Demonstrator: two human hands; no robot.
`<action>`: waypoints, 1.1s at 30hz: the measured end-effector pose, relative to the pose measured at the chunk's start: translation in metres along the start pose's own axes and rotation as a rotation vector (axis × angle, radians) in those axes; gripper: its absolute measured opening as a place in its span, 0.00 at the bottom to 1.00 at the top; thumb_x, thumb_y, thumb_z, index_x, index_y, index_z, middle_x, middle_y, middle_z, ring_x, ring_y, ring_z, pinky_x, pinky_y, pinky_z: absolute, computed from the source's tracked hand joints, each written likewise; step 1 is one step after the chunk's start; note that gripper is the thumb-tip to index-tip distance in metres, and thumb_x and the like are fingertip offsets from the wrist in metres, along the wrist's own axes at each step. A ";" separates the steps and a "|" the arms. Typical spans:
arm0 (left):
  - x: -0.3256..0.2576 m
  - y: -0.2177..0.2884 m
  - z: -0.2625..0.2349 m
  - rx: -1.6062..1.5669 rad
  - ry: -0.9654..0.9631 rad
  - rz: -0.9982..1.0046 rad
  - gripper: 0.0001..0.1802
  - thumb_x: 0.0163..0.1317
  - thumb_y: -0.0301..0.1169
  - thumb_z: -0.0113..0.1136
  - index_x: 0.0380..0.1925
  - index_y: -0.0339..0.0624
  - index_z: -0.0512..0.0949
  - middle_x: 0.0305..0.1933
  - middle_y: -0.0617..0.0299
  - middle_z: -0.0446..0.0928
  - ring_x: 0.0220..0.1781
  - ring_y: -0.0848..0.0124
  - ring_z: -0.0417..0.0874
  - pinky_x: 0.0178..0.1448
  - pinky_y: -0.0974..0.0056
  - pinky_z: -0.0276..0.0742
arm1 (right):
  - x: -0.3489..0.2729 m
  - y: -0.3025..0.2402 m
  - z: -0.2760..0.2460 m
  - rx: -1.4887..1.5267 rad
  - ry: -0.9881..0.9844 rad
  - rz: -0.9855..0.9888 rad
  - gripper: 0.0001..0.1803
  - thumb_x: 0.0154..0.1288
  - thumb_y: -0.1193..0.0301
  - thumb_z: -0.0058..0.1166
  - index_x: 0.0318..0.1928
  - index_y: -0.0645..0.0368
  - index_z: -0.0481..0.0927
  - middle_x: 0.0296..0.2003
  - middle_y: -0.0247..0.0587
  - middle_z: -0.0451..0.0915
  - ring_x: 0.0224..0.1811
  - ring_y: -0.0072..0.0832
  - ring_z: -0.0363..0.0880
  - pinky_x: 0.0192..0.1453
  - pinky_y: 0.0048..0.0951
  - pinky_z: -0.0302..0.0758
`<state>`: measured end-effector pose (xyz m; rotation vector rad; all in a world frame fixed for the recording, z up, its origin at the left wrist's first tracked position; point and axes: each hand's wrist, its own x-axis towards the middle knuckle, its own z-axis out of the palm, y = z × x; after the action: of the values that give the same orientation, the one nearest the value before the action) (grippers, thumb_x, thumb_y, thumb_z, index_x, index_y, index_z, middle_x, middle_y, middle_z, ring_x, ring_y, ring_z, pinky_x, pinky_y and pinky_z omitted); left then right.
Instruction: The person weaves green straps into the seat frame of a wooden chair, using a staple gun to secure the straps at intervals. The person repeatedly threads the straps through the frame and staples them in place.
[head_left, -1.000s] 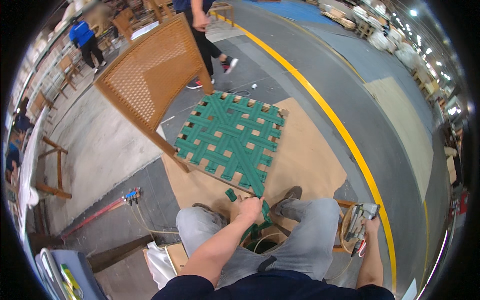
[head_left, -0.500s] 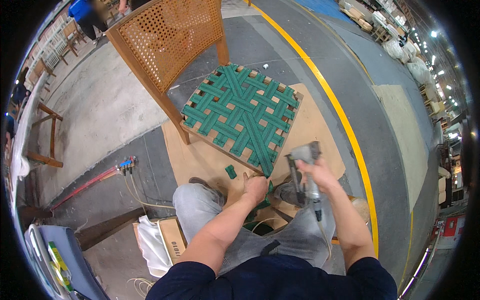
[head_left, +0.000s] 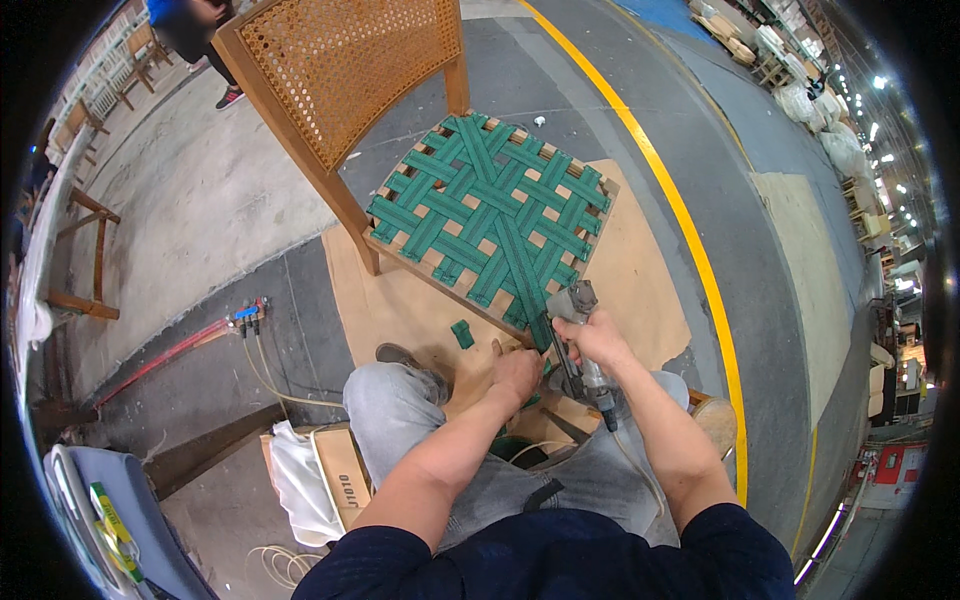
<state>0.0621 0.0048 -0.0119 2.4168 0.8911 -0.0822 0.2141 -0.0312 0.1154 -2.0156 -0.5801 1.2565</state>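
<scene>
Before me stands a wooden chair (head_left: pixel 345 200) with a cane back (head_left: pixel 350 80). Green webbing (head_left: pixel 490 195) is woven across its seat frame, and one diagonal strip runs to the near corner. My left hand (head_left: pixel 518 372) is closed on the end of that strip, just below the corner. My right hand (head_left: pixel 598 340) grips a grey pneumatic staple gun (head_left: pixel 575 300), its head beside the strip near the same corner. An air hose (head_left: pixel 640 465) trails from the gun's handle. The gun's tip and the left fingertips are partly hidden.
Cardboard (head_left: pixel 640 270) lies under the chair, with a green webbing scrap (head_left: pixel 461 334) on it. Air fittings (head_left: pixel 248 314) with hoses are at left, above a carton (head_left: pixel 345 470) and a blue-grey padded seat (head_left: pixel 130 500). Another person (head_left: pixel 195 40) stands at far left.
My right hand has brought the staple gun left and inward, to the seat's near corner. My left hand still grips the strip end. The person at far left has come closer.
</scene>
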 end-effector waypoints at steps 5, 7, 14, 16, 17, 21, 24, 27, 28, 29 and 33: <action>0.001 0.001 -0.002 0.032 -0.083 -0.004 0.29 0.82 0.49 0.45 0.34 0.45 0.90 0.35 0.51 0.90 0.42 0.53 0.92 0.79 0.27 0.59 | -0.005 -0.003 0.003 -0.039 0.017 -0.016 0.16 0.71 0.63 0.68 0.42 0.66 0.82 0.28 0.38 0.83 0.18 0.24 0.77 0.20 0.30 0.74; 0.001 0.001 -0.002 0.044 -0.003 0.019 0.28 0.81 0.48 0.46 0.34 0.45 0.90 0.36 0.51 0.90 0.42 0.53 0.92 0.78 0.27 0.59 | -0.006 -0.006 0.005 -0.036 -0.018 0.002 0.17 0.71 0.63 0.69 0.41 0.66 0.82 0.28 0.38 0.83 0.18 0.24 0.77 0.20 0.30 0.74; -0.002 0.000 0.000 0.013 -0.013 0.012 0.26 0.78 0.47 0.52 0.28 0.43 0.88 0.35 0.50 0.90 0.46 0.51 0.91 0.76 0.30 0.62 | -0.007 -0.002 0.013 -0.079 -0.017 0.002 0.20 0.70 0.62 0.70 0.46 0.67 0.82 0.27 0.37 0.83 0.18 0.23 0.78 0.20 0.29 0.74; -0.004 0.000 -0.001 0.022 0.078 0.035 0.25 0.77 0.47 0.53 0.28 0.43 0.88 0.36 0.49 0.90 0.45 0.51 0.91 0.76 0.30 0.62 | -0.005 0.001 0.017 -0.073 -0.029 0.010 0.20 0.70 0.61 0.71 0.47 0.67 0.82 0.27 0.37 0.82 0.18 0.23 0.78 0.20 0.29 0.75; -0.004 0.000 -0.003 0.046 0.015 0.036 0.24 0.77 0.47 0.53 0.28 0.44 0.88 0.36 0.49 0.90 0.44 0.51 0.91 0.76 0.30 0.62 | -0.005 0.001 0.017 -0.081 -0.018 0.059 0.20 0.70 0.61 0.71 0.47 0.67 0.82 0.27 0.37 0.82 0.18 0.23 0.78 0.20 0.29 0.75; -0.003 0.006 -0.015 -0.126 -0.050 -0.068 0.24 0.76 0.47 0.55 0.32 0.40 0.88 0.40 0.45 0.89 0.46 0.50 0.91 0.74 0.32 0.65 | -0.015 0.000 0.006 0.100 0.026 -0.039 0.18 0.71 0.61 0.69 0.47 0.64 0.83 0.28 0.33 0.82 0.19 0.21 0.77 0.21 0.28 0.74; -0.005 0.014 -0.029 -0.253 -0.077 -0.151 0.24 0.75 0.48 0.59 0.35 0.37 0.88 0.42 0.41 0.88 0.48 0.49 0.91 0.67 0.39 0.74 | -0.032 -0.003 -0.015 0.172 0.072 -0.033 0.16 0.72 0.61 0.68 0.47 0.61 0.83 0.28 0.31 0.81 0.20 0.20 0.77 0.22 0.27 0.74; -0.002 0.011 -0.052 -0.435 -0.123 -0.126 0.23 0.74 0.47 0.61 0.39 0.34 0.87 0.42 0.40 0.88 0.47 0.50 0.91 0.58 0.48 0.81 | -0.043 -0.005 -0.030 0.174 0.109 -0.014 0.14 0.73 0.62 0.67 0.47 0.59 0.83 0.28 0.30 0.80 0.21 0.19 0.76 0.22 0.26 0.74; -0.001 0.005 -0.062 -0.503 -0.118 -0.069 0.22 0.74 0.46 0.62 0.41 0.33 0.87 0.42 0.42 0.89 0.46 0.52 0.92 0.55 0.50 0.83 | -0.045 -0.005 -0.032 0.169 0.102 -0.038 0.14 0.73 0.62 0.67 0.47 0.59 0.83 0.28 0.29 0.80 0.21 0.19 0.76 0.22 0.26 0.74; 0.003 -0.001 -0.072 -0.568 -0.138 -0.030 0.22 0.74 0.45 0.63 0.42 0.33 0.87 0.42 0.43 0.89 0.45 0.55 0.92 0.52 0.52 0.84 | -0.045 -0.004 -0.033 0.161 0.098 -0.045 0.13 0.73 0.62 0.67 0.47 0.59 0.83 0.28 0.29 0.80 0.21 0.19 0.76 0.22 0.26 0.73; 0.037 -0.026 -0.109 -1.433 -0.224 -0.254 0.15 0.80 0.36 0.56 0.47 0.33 0.84 0.41 0.60 0.89 0.34 0.73 0.86 0.34 0.65 0.81 | -0.038 0.000 -0.025 0.162 0.090 -0.014 0.14 0.73 0.63 0.67 0.47 0.60 0.83 0.28 0.29 0.80 0.21 0.19 0.76 0.22 0.26 0.72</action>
<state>0.0613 0.0995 0.0586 0.9435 0.7268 0.1487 0.2199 -0.0646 0.1454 -1.9190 -0.4343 1.1598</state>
